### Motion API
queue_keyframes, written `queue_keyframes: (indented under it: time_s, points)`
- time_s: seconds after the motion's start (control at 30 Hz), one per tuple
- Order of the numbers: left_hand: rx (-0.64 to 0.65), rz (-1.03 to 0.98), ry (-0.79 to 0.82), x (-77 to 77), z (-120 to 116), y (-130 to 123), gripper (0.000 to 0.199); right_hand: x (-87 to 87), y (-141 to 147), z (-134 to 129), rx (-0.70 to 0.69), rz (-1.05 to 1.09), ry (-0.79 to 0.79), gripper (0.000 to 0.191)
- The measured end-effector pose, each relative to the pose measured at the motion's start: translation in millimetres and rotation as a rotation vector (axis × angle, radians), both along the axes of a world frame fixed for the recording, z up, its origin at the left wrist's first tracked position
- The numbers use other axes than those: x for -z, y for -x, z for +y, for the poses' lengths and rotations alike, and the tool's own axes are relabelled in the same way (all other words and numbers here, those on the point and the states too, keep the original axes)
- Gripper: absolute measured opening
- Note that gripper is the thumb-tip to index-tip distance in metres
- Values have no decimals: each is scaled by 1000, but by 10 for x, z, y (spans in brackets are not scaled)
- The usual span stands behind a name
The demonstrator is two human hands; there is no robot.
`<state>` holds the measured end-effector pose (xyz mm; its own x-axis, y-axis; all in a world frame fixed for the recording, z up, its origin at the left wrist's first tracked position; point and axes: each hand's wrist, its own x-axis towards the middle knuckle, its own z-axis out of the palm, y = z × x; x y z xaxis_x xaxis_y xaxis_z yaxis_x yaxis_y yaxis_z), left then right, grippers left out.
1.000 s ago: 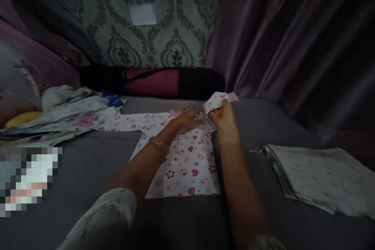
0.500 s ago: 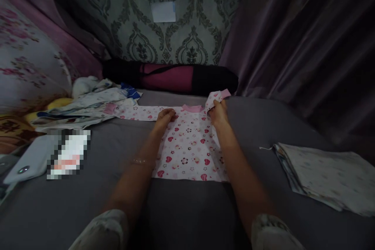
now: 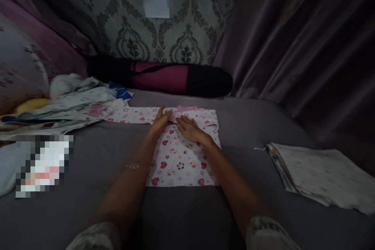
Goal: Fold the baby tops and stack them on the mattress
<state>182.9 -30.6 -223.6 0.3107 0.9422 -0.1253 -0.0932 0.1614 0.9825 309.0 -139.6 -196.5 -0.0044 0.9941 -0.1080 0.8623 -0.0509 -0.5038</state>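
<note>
A small white long-sleeved shirt (image 3: 181,166) with red hearts, flowers and pink trim lies flat before me on the grey bed sheet. Its right sleeve is folded inward across the chest, below the pink collar (image 3: 187,108). My right hand (image 3: 189,128) rests on that folded sleeve, fingers stretched out. By the sleeve's pink cuff, my left hand (image 3: 161,120) touches the shirt near the left shoulder, its fingers apart. The left sleeve (image 3: 125,114) reaches out straight, and its pink cuff (image 3: 95,110) meets a heap of clothes.
The heap of clothes (image 3: 88,99) fills the far left. A folded pale cloth (image 3: 322,175) lies at the right. Along the patterned wall stretches a long black and maroon bag (image 3: 161,76). A pixelated item (image 3: 43,166) is at the left; a purple curtain (image 3: 263,39) hangs at the right.
My right hand has brought the right sleeve inward over the chest, let it go and flattened onto it. My left hand stays near the left shoulder. The view has shifted slightly right.
</note>
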Motion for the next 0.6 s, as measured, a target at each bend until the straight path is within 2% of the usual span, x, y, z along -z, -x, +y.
queue_keyframes:
  time_s: [0.1, 0.2, 0.3, 0.37, 0.43, 0.5, 0.6]
  points:
    - [55, 87, -129, -12, -41, 26, 60, -79, -176, 21, 30, 60, -48, 52]
    - [107, 152, -237, -21, -49, 22, 52, -127, -471, 39, 127, 183, -132, 41]
    - [94, 152, -289, -34, -29, 10, 38, -125, -818, 23, 349, 306, -275, 35]
    - [32, 151, -303, -45, -10, 12, 34, -96, -1006, -2, 525, 360, -390, 30]
    - [-30, 174, -297, -49, 9, 23, 34, -50, -1115, -31, 649, 348, -436, 29]
    - [-52, 201, -291, -40, 28, 41, 35, 5, -1133, -55, 653, 265, -394, 33]
    - [-49, 229, -307, -1, 56, 68, 36, 76, -1048, -80, 528, 82, -301, 43]
